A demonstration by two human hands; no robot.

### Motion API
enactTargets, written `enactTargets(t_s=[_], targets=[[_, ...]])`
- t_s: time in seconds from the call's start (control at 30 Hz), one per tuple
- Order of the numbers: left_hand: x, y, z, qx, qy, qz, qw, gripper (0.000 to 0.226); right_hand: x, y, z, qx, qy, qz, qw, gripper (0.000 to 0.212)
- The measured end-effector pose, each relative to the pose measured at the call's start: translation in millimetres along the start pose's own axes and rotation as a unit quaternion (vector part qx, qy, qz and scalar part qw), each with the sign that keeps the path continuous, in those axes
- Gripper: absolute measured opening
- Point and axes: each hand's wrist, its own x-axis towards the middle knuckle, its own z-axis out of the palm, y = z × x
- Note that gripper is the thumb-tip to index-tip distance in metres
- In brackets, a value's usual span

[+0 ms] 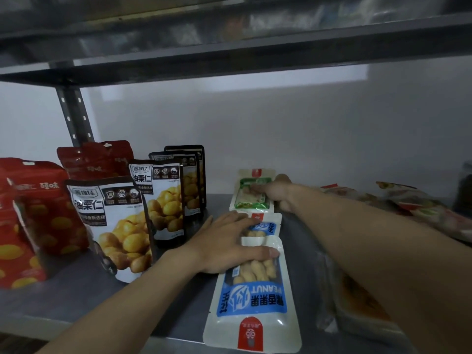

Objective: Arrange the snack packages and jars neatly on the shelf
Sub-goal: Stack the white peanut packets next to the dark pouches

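Shelf (63, 297): grey metal, white wall (306, 136) behind.
Left hand (229, 241): my fingers spread flat on blue-and-white peanut packet (255, 295).
Right hand (278, 194): on green-and-white plastic packet (251, 200), grip unclear.

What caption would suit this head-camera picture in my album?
Left hand rests on blue peanut packs while right hand touches the green pack behind them, beside standing chestnut pouches.

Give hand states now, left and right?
Left hand: open, flat on the blue-and-white plastic peanut packets.
Right hand: on the green-and-white plastic snack packet, blurred; grip cannot be told.
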Motion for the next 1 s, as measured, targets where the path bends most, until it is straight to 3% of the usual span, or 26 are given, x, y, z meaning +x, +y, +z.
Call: enactTargets(t_s=[0.1, 0.27, 0.43, 0.57, 0.67, 0.8, 1.0], targets=[[0, -4, 0, 0.0, -0.003, 0.003, 1.0, 0.103, 3, 2, 7, -0.055, -0.005, 0.024, 0.998, 0.038], [3, -6, 1, 0.006, 0.007, 0.013, 1.0, 0.102, 1, -8, 3, -0.216, -0.003, 0.012, 0.976, 0.057], [-1, -6, 0, 0.02, 0.014, 0.014, 1.0, 0.098, -4, -12, 2, -0.369, -0.005, -0.011, 0.929, 0.069], [-3, -7, 1, 0.023, 0.018, 0.012, 0.999, 0.096, -10, -12, 4, -0.474, -0.026, -0.08, 0.877, 0.063], [-4, -8, 1, 0.023, 0.023, 0.013, 0.999, 0.098, -15, -10, 5, -0.503, -0.082, -0.106, 0.854, 0.057], [-5, -9, 1, 0.021, 0.028, 0.014, 0.999, 0.1, -18, -8, 4, -0.515, -0.09, -0.108, 0.846, 0.059], [-7, -9, 2, 0.0, 0.039, 0.007, 0.999, 0.09, -33, -20, -7, -0.472, 0.041, -0.154, 0.867, 0.054]])
